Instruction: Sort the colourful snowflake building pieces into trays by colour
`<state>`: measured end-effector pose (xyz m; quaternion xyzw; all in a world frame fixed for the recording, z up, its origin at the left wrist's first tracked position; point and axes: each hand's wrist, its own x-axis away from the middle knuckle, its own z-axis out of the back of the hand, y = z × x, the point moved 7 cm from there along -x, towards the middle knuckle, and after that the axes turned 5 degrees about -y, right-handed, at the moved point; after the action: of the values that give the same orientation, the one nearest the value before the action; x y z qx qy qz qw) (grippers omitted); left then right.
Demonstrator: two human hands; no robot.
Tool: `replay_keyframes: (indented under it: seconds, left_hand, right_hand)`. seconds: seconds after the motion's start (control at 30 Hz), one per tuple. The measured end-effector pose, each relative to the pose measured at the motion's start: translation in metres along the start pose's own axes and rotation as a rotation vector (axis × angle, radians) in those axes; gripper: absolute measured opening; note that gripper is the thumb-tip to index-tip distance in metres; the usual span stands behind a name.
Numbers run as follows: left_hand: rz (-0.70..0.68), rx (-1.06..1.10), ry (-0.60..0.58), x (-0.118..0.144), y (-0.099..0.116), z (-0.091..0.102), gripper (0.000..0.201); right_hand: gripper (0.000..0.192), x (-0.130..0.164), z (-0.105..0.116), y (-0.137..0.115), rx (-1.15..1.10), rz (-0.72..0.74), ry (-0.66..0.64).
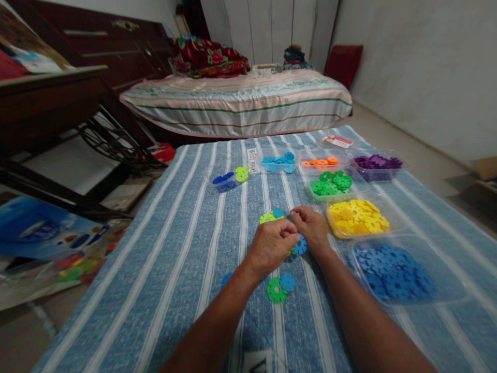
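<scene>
at a blue disc [300, 245], both hands [273, 244] [311, 227] curl

The cloth [174, 233] is striped blue-white; one disc [273, 296] is green.

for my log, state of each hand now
Left hand: fingers curled by a blue disc; grip unclear.
Right hand: fingers curled; hold cannot be told.

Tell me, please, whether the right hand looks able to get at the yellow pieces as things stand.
Probably yes: the yellow pieces lie in a clear tub close to the right hand, and nothing visible blocks the way between them.
</scene>
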<state>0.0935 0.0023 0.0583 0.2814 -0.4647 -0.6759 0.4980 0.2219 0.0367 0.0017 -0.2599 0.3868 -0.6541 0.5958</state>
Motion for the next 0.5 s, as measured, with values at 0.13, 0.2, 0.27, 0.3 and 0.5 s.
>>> replay_keyframes:
  seconds: [0.13, 0.2, 0.27, 0.3, 0.5]
  left_hand:
    - [-0.002, 0.013, 0.006, 0.0002, -0.0002, -0.0004, 0.007]
    - [0.002, 0.025, 0.006, 0.0006, 0.0, -0.0003, 0.008]
    - [0.009, 0.039, 0.005, 0.001, 0.0006, -0.0003, 0.008]
    - [0.012, 0.048, 0.004, 0.0011, 0.001, -0.0003, 0.009]
    - [0.032, 0.098, -0.005, 0.0003, 0.0, -0.003, 0.008]
  right_hand:
    - [0.03, 0.0005, 0.0005, -0.0008, 0.007, 0.0, 0.008]
    - [0.03, 0.0008, 0.0004, -0.0007, 0.005, -0.003, 0.007]
    - [0.029, 0.0012, 0.0004, -0.0006, 0.005, -0.004, 0.009]
    - [0.03, 0.0013, 0.0004, -0.0004, 0.006, -0.005, 0.011]
    - [0.029, 0.001, -0.0003, 0.0016, -0.014, -0.029, -0.012]
